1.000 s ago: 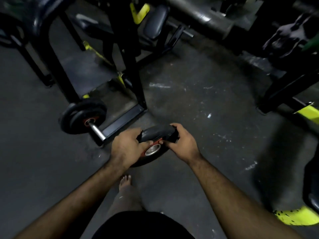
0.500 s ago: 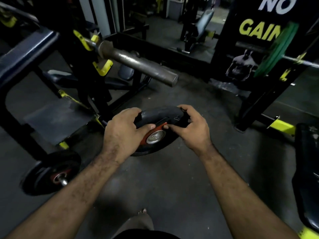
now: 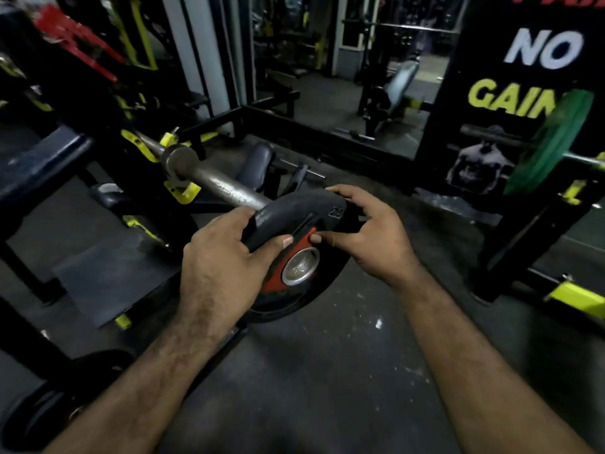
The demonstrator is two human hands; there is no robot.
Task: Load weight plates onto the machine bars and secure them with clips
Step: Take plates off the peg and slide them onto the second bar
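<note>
A black weight plate (image 3: 296,209) with a red centre and a steel-lined hole hangs tilted in front of me. My left hand (image 3: 222,260) grips its left rim, thumb across the face. My right hand (image 3: 376,237) holds the right rim, thumb on the red part. The plate's top edge sits at the free end of a grey steel machine bar (image 3: 216,185), which runs up and left to yellow brackets. The bar's tip is hidden behind the plate. No clip shows.
Another black plate (image 3: 49,411) sits on a low peg at the bottom left. A green plate (image 3: 550,142) hangs on a bar of the rack at right, before a black wall sign. Padded benches and black frames stand left and behind.
The plate has risen and moved toward the grey bar's end, and the view has tilted up. Both hands keep the same hold on the rim.
</note>
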